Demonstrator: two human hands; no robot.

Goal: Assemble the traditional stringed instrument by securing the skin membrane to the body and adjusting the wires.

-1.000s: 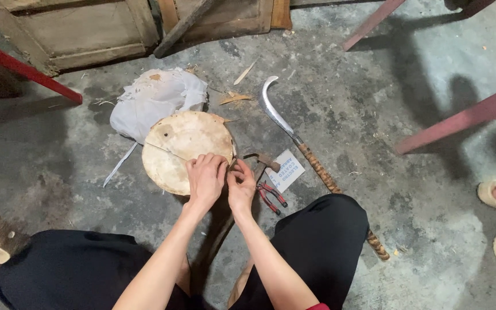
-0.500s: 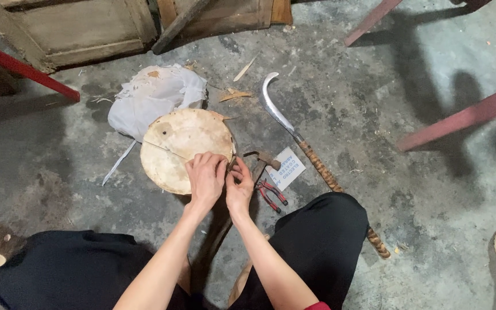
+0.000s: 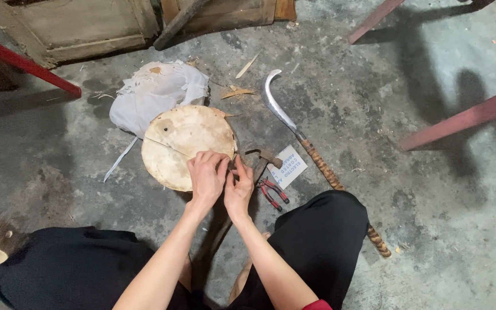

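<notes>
A round pale hide-covered drum head [image 3: 185,140] lies on the concrete floor in front of me. My left hand [image 3: 206,175] rests on its near right edge with the fingers curled on the rim. My right hand [image 3: 239,186] is pressed close beside it, fingers pinched at the same rim; what is between the fingertips is too small to tell. A hammer [image 3: 261,161] lies just right of my hands, and red-handled pliers [image 3: 274,194] lie beside it.
A sickle [image 3: 311,150] with a wrapped handle lies to the right, next to a small paper packet [image 3: 287,166]. White cloth [image 3: 156,92] is bunched behind the drum head. Wood slivers, old wooden panels [image 3: 81,26] and red metal legs [image 3: 466,115] surround the spot.
Both hands stay at the drum head's near right rim with only slight finger movement. The view has shifted a little.
</notes>
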